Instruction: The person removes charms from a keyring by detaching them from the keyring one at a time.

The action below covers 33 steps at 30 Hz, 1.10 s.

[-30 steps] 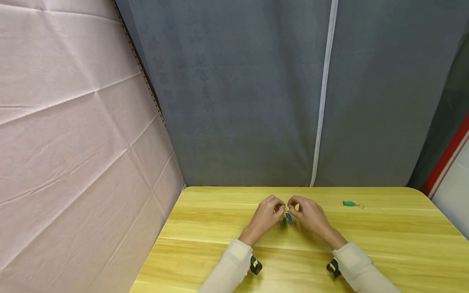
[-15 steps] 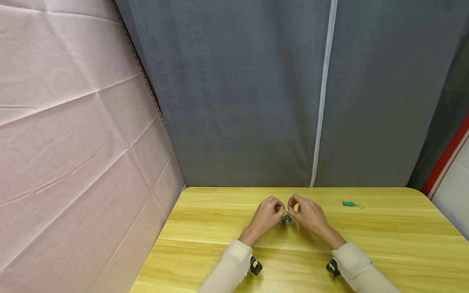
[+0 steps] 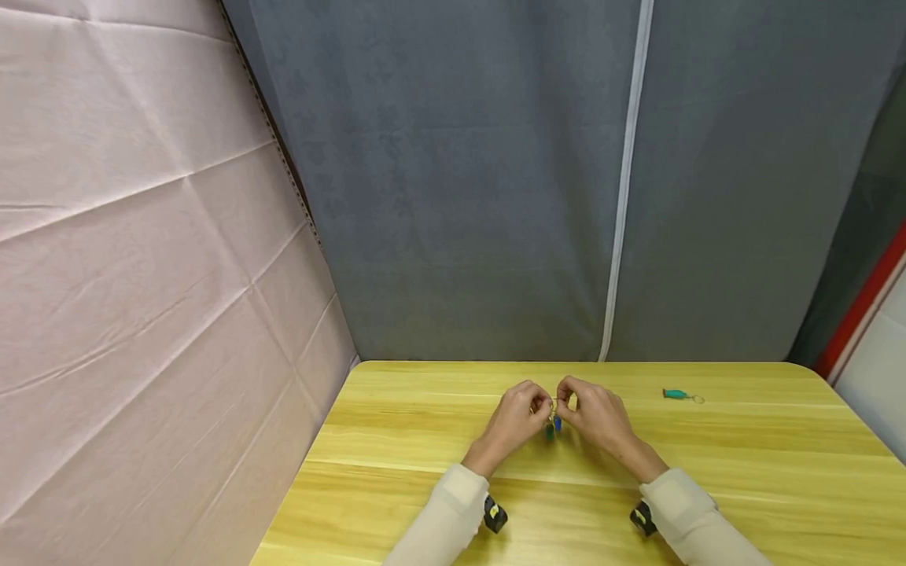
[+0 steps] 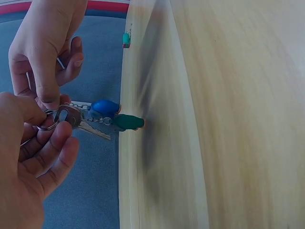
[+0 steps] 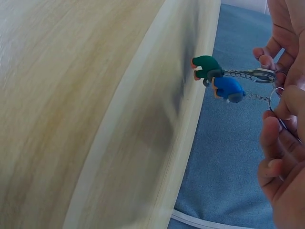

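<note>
Above the table, my left hand [image 3: 515, 414] and right hand [image 3: 596, 417] meet fingertip to fingertip around two metal key rings. The left hand [image 4: 28, 162] pinches a ring with keys [image 4: 70, 116], from which a dark green figure charm [image 4: 127, 122] hangs by a short chain. In the right wrist view, my right hand [image 5: 288, 162] pinches the other ring [image 5: 272, 99], whose chain bears a blue figure charm [image 5: 228, 89]. The two charms hang side by side. Fingers partly hide where the rings meet, so I cannot tell whether they are linked.
A teal keychain [image 3: 675, 393] with its own ring lies on the wooden table [image 3: 396, 440], right of my hands. Behind the table's far edge hangs a grey curtain [image 3: 460, 196]. Pink cloth [image 3: 141, 275] covers the left side.
The blue charm swung askew half a second ago and now hangs straight beside the green one. Both hands have stayed almost in place, with only small finger shifts.
</note>
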### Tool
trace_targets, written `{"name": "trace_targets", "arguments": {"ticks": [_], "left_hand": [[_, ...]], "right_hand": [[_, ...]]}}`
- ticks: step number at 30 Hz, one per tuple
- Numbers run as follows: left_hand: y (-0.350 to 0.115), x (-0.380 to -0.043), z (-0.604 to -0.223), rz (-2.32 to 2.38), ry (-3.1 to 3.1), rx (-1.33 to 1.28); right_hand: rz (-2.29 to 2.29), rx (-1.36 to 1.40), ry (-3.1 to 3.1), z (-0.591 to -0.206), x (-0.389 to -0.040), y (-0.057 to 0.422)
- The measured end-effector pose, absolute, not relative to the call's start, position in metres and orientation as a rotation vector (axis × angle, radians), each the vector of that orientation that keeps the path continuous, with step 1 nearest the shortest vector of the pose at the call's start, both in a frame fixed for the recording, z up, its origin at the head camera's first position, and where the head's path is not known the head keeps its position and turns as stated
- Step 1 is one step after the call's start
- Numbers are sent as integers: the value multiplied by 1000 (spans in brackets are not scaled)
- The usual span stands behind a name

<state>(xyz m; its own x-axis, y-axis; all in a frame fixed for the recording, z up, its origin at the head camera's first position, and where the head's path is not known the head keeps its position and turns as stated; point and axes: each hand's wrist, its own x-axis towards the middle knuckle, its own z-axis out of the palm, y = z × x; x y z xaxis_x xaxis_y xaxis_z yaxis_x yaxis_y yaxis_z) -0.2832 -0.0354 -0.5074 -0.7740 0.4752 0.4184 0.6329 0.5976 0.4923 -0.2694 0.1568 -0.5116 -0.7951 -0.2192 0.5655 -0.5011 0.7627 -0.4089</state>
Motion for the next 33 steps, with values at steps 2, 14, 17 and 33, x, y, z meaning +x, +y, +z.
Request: {"name": "trace_targets", "arguments": {"ticks": [2,14,17,33], "left_hand": [[-35,-283,-508,-939,-2584,-920],[-34,-283,-509,-882,-2597,-927],[-34,-283,-509,-873,-2600,-933],[-35,-283,-507,-804,-2564,-954]], "right_hand": [[762,561,-2433,-512,-269,157],[753,624,-2406,-515,-270,161],[765,650,-2396,-515,-271,162],[751,760,-2337,-516,-271,163]]}}
